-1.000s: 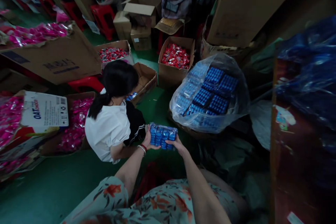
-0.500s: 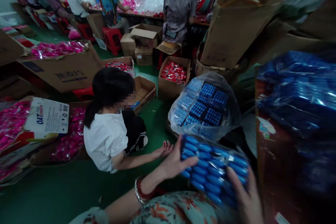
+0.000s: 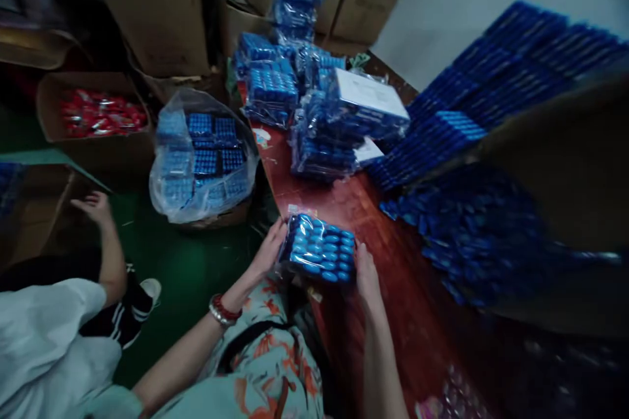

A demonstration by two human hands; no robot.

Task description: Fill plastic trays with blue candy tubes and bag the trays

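Between my two hands is a clear-wrapped pack of shiny blue oval pieces, held at the near edge of the red-brown table. My left hand grips its left end, fingers partly behind the wrap. On the opposite end, my right hand presses against the side. Similar wrapped blue packs are piled farther back on the table, one pack topped by a white card. What the oval pieces are, I cannot make out.
Left of the table stands a plastic-lined container of blue packs. A carton of red wrapped items is beyond it. At right are stacked blue rows and a loose blue heap. A co-worker's hand reaches out at left.
My view has swung right, from the room with seated workers to the table. The blue pack has come over to the table edge, still in both hands.
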